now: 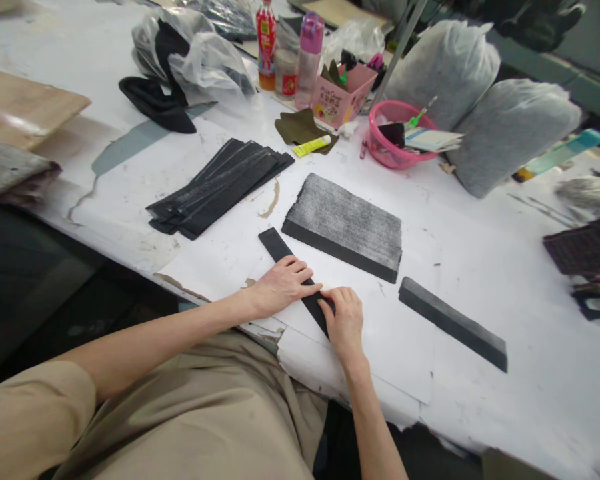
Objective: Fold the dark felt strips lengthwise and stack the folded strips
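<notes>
A narrow black fabric strip (276, 245) lies slantwise on the white table near its front edge. My left hand (283, 287) rests across its middle, fingers stretched flat on top and thumb pointing toward the other hand. Just below, my right hand (344, 320) is closed, pinching the strip's edge between thumb and fingertips. The part under both hands is hidden. Beyond the strip sits a neat stack of grey-black fabric pieces (345, 220). To the right lies a narrower stack of dark strips (453, 320).
A fanned pile of black strips (220, 187) lies at left. Behind are a yellow tube (312, 145), a pink basket (397, 155), a pink box (343, 100), bottles and stuffed white bags (515, 127). Brown boards (25, 107) overhang the left edge.
</notes>
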Available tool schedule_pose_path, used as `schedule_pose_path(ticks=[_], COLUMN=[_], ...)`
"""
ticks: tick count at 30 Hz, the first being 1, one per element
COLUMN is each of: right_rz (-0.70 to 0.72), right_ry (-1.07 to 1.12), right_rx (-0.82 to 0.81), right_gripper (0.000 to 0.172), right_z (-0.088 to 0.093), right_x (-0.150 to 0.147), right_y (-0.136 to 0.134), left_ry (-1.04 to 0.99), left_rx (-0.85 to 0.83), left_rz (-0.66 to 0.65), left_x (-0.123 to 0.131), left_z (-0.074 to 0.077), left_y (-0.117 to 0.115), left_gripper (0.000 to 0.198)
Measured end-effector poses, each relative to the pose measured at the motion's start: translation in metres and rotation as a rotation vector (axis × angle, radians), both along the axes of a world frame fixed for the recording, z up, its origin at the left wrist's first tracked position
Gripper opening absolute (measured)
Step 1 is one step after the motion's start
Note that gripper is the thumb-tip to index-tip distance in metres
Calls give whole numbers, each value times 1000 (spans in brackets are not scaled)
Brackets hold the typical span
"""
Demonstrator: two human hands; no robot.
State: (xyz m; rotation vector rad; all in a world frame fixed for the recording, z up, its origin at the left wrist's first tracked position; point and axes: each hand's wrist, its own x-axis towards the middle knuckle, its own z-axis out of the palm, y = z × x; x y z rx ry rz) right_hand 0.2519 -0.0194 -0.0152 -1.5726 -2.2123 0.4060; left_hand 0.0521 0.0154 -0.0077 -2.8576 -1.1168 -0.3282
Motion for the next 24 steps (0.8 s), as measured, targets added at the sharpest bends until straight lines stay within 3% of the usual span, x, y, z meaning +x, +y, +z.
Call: schedule_pose_path(ticks=[12,18,24], right_rz=[-17,-10,25], right_ry=[-60,-13,26], right_rx=[49,34,2], right_gripper=[9,7,7], right_z=[-1,-2,1], right_x=[-19,-12,3], right_y=[21,18,9], left_ry=[-69,-122,-104], left_rx=[10,-82,-88], left_rz=[-54,71,60], left_x=[-9,1,1], left_z=[-13,-14,-10], left_y=[17,8,4], left_gripper=[22,24,29])
